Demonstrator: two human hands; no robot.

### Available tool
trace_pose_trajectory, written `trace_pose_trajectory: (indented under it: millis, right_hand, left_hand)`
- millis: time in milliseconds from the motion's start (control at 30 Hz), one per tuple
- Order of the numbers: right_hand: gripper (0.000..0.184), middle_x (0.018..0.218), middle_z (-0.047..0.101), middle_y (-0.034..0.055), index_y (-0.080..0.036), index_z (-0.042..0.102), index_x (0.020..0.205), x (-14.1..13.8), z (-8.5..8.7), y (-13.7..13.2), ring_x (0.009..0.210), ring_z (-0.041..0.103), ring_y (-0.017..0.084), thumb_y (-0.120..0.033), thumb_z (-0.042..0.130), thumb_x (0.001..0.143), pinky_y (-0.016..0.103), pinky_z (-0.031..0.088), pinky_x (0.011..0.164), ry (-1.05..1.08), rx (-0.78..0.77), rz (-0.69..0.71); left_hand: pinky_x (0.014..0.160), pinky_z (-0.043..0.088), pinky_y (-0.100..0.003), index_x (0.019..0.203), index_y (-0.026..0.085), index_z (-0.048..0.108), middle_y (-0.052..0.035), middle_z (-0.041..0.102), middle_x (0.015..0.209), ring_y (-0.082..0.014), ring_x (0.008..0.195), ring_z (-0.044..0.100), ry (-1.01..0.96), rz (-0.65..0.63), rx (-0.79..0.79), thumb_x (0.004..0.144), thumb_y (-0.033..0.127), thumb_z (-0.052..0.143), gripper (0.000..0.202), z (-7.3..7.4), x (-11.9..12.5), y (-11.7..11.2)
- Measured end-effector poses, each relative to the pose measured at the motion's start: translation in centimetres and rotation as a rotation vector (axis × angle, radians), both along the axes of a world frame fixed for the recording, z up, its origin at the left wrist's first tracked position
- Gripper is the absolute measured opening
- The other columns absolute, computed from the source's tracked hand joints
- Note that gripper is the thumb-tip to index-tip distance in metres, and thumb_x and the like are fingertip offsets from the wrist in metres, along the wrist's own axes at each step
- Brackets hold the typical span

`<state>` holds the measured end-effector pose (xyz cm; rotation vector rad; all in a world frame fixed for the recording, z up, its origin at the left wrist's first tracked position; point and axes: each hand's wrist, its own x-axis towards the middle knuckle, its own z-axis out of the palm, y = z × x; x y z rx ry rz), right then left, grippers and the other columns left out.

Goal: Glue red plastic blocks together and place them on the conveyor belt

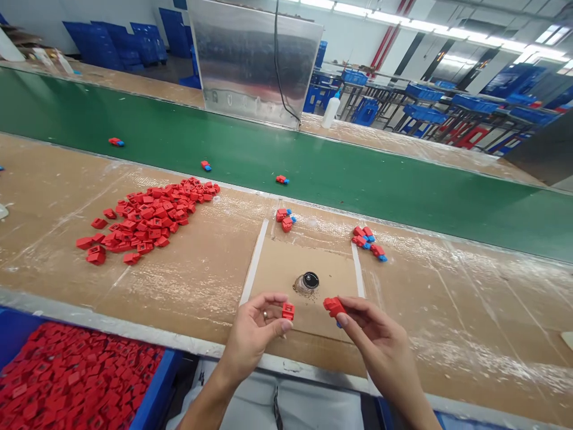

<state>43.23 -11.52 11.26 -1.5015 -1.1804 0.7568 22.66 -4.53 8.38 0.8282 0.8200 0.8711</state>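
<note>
The left hand (pixel 250 337) is closed in a pinch on a small red block (pixel 288 311), held between thumb and fingertips above a cardboard sheet (pixel 286 272); the right hand (pixel 380 343) grips a red-and-blue piece (pixel 333 308) the same way, close to the other hand but not touching it; on the sheet, just beyond the hands, sits a round black-topped object (pixel 308 282); two clusters of red-and-blue pieces (pixel 367 240) lie at the sheet's far edge; a heap of red blocks (pixel 147 215) covers the bench (pixel 215 286) to the left; a blue bin (pixel 156 382) full of red blocks sits nearer; a few finished-looking pieces lie on the green conveyor belt (pixel 340 185).
</note>
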Motion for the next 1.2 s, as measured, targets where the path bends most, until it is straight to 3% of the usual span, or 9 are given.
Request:
trace_pose_trajectory:
  millis: [100,200,400,667,733,900,1200]
  right_hand:
    - [0.025,0.101,0.071,0.0112,-0.019,0.068,0.106,-0.5,0.3,-0.2,0.090,0.069,0.024,-0.037,0.067,0.088,0.036,0.060,0.077,-0.007,-0.001,0.046]
    - [0.022,0.101,0.071,0.0102,-0.020,0.068,0.106,-0.8,0.4,-0.2,0.088,0.069,0.023,-0.035,0.065,0.090,0.036,0.059,0.078,-0.031,0.000,0.089]
    - [0.020,0.103,0.071,0.0088,-0.022,0.067,0.107,-1.8,0.1,0.0,0.091,0.068,0.023,-0.033,0.064,0.091,0.036,0.057,0.081,-0.078,0.003,0.080]
    - [0.019,0.097,0.070,0.0090,-0.020,0.068,0.104,-3.2,0.1,0.4,0.085,0.067,0.022,-0.033,0.062,0.092,0.034,0.057,0.077,-0.188,0.041,0.074]
    - [0.018,0.097,0.070,0.0085,-0.021,0.068,0.104,-3.3,0.0,0.4,0.085,0.066,0.022,-0.033,0.062,0.092,0.033,0.056,0.076,-0.204,0.045,0.080]
    - [0.010,0.098,0.068,0.0071,-0.022,0.067,0.098,-3.5,-0.1,0.2,0.089,0.066,0.021,-0.028,0.060,0.094,0.030,0.055,0.078,-0.207,0.052,0.131]
    - [0.012,0.094,0.064,0.0066,-0.022,0.064,0.095,-4.0,-0.9,-0.4,0.085,0.063,0.020,-0.023,0.052,0.097,0.028,0.051,0.074,-0.262,0.052,0.227]
  left_hand:
    - [0.065,0.055,-0.027,0.099,0.013,0.071,-0.0059,0.075,0.075,-0.0182,0.070,0.070,0.025,-0.052,-0.029,0.073,0.028,0.081,0.032,0.3,0.4,-0.4]
    - [0.073,0.056,-0.031,0.105,0.012,0.073,-0.0093,0.076,0.086,-0.0199,0.076,0.072,-0.013,-0.071,-0.023,0.077,0.029,0.078,0.033,0.0,0.6,-0.6]
    - [0.087,0.052,-0.030,0.115,0.018,0.070,-0.0070,0.075,0.099,-0.0175,0.087,0.070,-0.081,-0.118,0.008,0.081,0.025,0.074,0.035,-1.2,0.5,-0.8]
    - [0.095,0.049,-0.036,0.109,0.015,0.070,-0.0107,0.076,0.102,-0.0220,0.094,0.069,-0.097,-0.170,-0.026,0.080,0.027,0.074,0.032,-0.5,0.8,-0.7]
    - [0.091,0.050,-0.034,0.109,0.015,0.070,-0.0092,0.076,0.095,-0.0199,0.088,0.069,-0.105,-0.173,-0.029,0.081,0.026,0.074,0.031,-0.5,0.8,-0.7]
    - [0.066,0.049,-0.023,0.109,0.014,0.071,-0.0039,0.071,0.074,-0.0124,0.067,0.063,-0.070,-0.168,-0.026,0.080,0.027,0.075,0.032,-1.0,0.6,-0.7]
    - [0.064,0.046,-0.022,0.096,0.014,0.074,-0.0014,0.066,0.067,-0.0105,0.062,0.056,0.000,-0.181,0.002,0.078,0.031,0.076,0.025,-0.7,0.5,-0.7]
